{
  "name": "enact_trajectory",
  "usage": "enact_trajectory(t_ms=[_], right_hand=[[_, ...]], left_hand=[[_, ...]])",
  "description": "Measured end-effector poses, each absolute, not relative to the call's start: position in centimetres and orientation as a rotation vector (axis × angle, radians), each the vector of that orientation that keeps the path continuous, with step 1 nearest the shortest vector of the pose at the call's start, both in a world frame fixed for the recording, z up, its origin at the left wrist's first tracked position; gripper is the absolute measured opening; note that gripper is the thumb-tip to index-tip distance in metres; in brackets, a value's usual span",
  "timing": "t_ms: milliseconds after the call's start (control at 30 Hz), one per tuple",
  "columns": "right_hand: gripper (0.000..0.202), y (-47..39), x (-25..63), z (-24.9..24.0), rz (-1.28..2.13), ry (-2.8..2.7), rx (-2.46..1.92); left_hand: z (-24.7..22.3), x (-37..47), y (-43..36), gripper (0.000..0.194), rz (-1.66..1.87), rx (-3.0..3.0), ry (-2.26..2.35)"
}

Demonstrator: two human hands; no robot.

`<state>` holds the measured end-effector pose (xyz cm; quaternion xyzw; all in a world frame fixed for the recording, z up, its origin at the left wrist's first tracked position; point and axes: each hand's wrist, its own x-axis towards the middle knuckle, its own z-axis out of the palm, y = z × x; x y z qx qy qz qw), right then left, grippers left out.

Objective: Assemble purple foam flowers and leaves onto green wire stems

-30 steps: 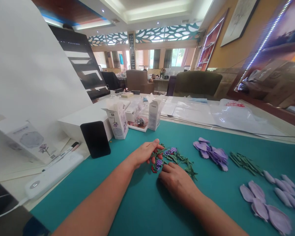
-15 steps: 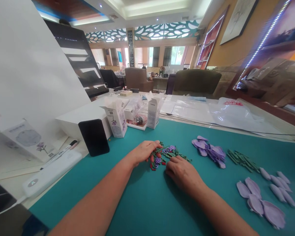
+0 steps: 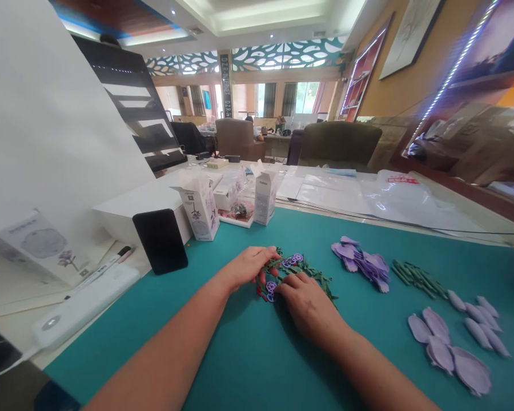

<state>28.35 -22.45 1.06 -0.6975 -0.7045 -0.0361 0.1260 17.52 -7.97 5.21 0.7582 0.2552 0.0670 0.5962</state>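
A small heap of parts lies on the teal mat point(image 3: 235, 354) between my two hands. It mixes purple wheel-shaped pieces point(image 3: 293, 260), small red pieces point(image 3: 262, 294) and green leafy pieces point(image 3: 323, 278). My left hand point(image 3: 253, 265) curls over the heap's left side, its fingers closed around some green pieces. My right hand point(image 3: 308, 299) reaches in from the right with fingers drawn together. Its fingertips are at the edge of a lower purple wheel piece point(image 3: 270, 287); whether they pinch it is hidden.
Rightward on the mat are a pile of lilac petals point(image 3: 362, 265), green sticks point(image 3: 417, 278), lilac pods point(image 3: 484, 319) and larger cupped petals point(image 3: 471, 368). A black phone point(image 3: 160, 241) leans at the left. Open boxes point(image 3: 200, 211) and plastic sheets point(image 3: 334, 191) stand and lie behind.
My right hand has moved left, its fingertips now at the lower purple wheel piece. More green pieces show spread beyond it. My left hand stays nearly in place.
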Motion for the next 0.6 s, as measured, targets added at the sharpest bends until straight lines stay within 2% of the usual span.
enact_trajectory(t_ms=[133,233,300,600], right_hand=[[0.025,-22.4,29.7,0.8,-0.04,-1.726,-1.993],[0.018,-22.4,30.9,1.0,0.172,-1.301,-1.972],[0.023,-22.4,31.5,1.2,0.299,-1.158,-1.898],[0.022,-22.4,31.2,1.8,0.408,-1.223,-1.818]], left_hand=[[5.2,17.5,-7.9,0.057,0.143,1.769,0.585],[5.4,17.5,-8.0,0.056,0.133,1.805,0.568],[5.6,17.5,-8.3,0.055,0.1,1.831,0.546],[6.5,17.5,-9.6,0.036,0.001,1.987,0.464]])
